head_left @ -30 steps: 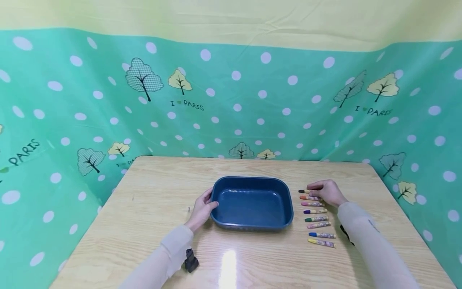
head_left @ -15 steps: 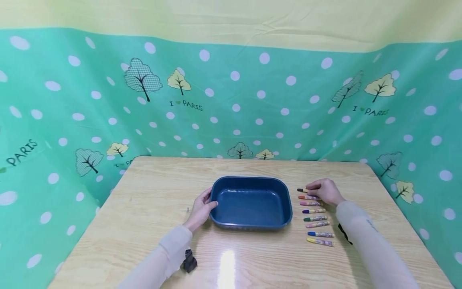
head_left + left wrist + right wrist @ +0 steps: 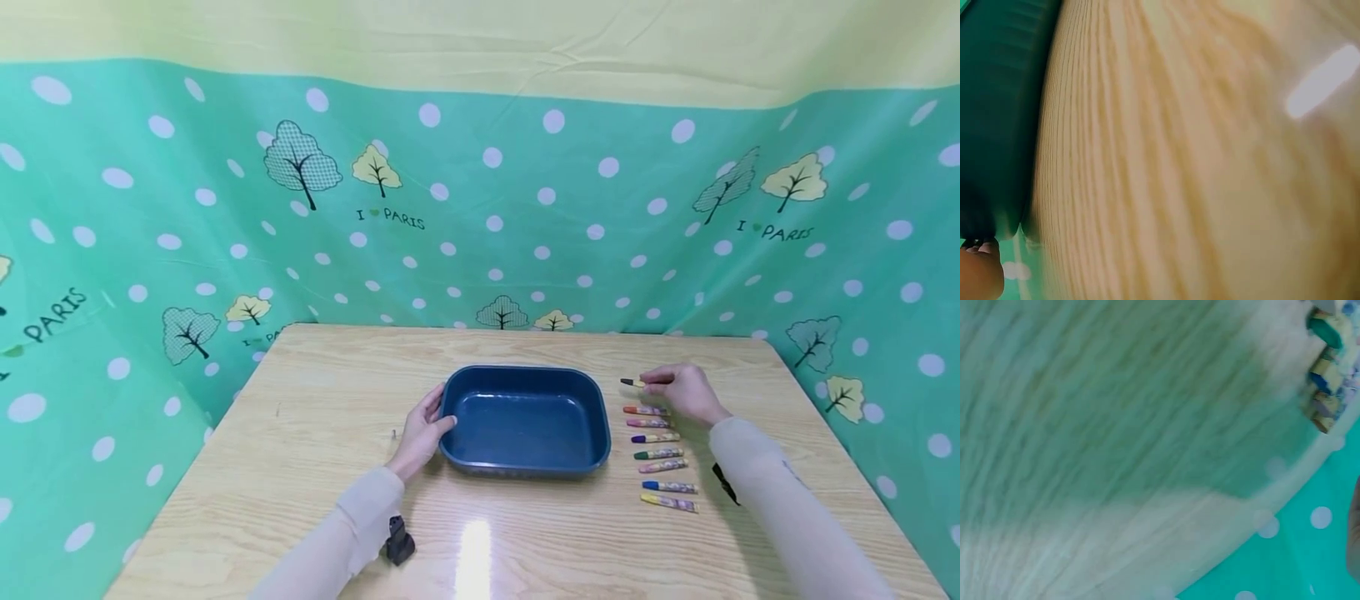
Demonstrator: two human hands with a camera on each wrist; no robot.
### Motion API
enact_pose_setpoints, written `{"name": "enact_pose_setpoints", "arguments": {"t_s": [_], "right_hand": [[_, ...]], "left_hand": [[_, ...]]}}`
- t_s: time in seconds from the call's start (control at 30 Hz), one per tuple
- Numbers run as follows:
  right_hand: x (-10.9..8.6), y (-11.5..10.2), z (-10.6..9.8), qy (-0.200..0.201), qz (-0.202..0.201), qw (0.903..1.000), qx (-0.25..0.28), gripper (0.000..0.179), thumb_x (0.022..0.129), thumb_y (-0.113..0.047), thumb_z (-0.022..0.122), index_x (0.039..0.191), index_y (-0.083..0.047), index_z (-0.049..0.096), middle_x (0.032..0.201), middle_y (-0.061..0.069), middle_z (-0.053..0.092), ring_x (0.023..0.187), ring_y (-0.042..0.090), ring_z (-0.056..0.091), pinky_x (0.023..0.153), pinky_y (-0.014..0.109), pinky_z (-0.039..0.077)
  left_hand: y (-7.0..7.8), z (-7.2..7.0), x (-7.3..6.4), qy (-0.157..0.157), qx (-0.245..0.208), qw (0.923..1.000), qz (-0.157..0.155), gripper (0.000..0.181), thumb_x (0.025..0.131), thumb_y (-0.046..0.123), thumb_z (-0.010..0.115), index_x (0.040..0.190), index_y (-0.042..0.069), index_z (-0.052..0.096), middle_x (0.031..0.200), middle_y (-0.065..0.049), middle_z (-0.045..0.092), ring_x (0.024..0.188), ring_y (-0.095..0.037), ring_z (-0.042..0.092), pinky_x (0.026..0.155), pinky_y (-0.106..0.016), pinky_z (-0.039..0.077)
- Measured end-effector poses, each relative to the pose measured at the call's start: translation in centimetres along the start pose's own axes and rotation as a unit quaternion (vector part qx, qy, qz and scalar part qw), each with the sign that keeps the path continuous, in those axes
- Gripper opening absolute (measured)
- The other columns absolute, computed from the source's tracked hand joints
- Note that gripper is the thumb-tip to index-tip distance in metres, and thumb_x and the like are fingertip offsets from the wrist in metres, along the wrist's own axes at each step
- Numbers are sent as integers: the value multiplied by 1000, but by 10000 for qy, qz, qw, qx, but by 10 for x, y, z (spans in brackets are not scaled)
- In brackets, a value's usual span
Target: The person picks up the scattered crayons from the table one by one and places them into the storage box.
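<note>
A dark blue rectangular plastic basin (image 3: 523, 427) stands on the table, its inside bare. My left hand (image 3: 417, 437) grips its left side, thumb over the rim and fingers against the outer wall. In the left wrist view, the basin's wall (image 3: 1004, 112) fills the left edge. Right of the basin, my right hand (image 3: 686, 392) pinches a black crayon (image 3: 632, 382) by its wrapped end, the dark tip pointing left. Below that hand lies a column of crayons, from an orange crayon (image 3: 645, 410) through a green crayon (image 3: 658, 454) to a yellow crayon (image 3: 670, 502).
The wood-grain table (image 3: 315, 392) reaches back to a green dotted curtain (image 3: 420, 275) that also hangs at both sides. A black wrist strap (image 3: 399, 540) sits by the left sleeve. In the right wrist view, crayon ends (image 3: 1327, 375) show at the upper right.
My right hand has lifted the black crayon up and away from the orange one beside it. The left hand and the basin stay in place.
</note>
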State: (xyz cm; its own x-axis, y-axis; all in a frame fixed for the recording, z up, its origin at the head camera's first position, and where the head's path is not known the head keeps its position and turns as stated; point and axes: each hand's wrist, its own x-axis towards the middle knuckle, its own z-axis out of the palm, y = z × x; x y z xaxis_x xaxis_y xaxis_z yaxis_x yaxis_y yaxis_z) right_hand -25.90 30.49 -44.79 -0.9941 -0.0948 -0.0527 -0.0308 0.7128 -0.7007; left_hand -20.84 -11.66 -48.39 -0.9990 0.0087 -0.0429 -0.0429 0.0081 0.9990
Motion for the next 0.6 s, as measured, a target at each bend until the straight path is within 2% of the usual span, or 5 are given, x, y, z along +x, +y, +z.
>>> {"name": "enact_pose_setpoints", "arguments": {"t_s": [0.2,0.6], "right_hand": [[-6,-16,-2,51,81,9997,223,34,86,-23,62,114,-4,64,119,19,61,110,33,57,91,44,50],[-10,-49,6,255,-396,9985,276,29,82,-23,67,106,-7,69,107,14,67,95,25,64,76,35,57]], "left_hand": [[-1,0,-1,15,-43,10000,33,66,78,-8,51,140,-2,30,143,-25,33,132,-36,32,109,-42,31],[0,1,-2,61,78,9999,92,64,79,-8,50,140,-3,31,142,-26,34,132,-37,33,109,-43,31]]}}
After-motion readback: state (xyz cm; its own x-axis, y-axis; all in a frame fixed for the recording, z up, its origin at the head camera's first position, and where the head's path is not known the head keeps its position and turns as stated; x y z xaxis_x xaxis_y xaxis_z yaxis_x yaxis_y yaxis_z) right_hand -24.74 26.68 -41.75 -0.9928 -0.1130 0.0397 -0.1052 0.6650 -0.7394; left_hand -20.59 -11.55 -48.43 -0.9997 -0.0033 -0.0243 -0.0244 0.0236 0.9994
